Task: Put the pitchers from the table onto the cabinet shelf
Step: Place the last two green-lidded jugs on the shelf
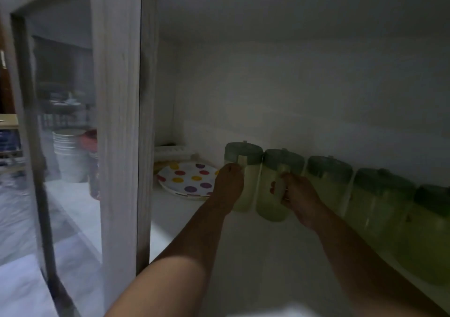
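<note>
Several pale green pitchers with dark green lids stand in a row along the back wall of the white cabinet shelf (255, 255). My left hand (229, 185) grips the handle of the leftmost pitcher (243, 156). My right hand (300, 198) holds the handle of the second pitcher (271, 192), which has a red mark on its side. Both pitchers are upright and look to rest on the shelf. A third pitcher (328, 182) and others continue to the right, blurred at the frame edge.
A white plate with coloured dots (187, 179) lies on the shelf left of the pitchers, with a white rack (170, 152) behind it. The glass cabinet door (68, 146) with its pale wooden frame (119, 121) stands at the left.
</note>
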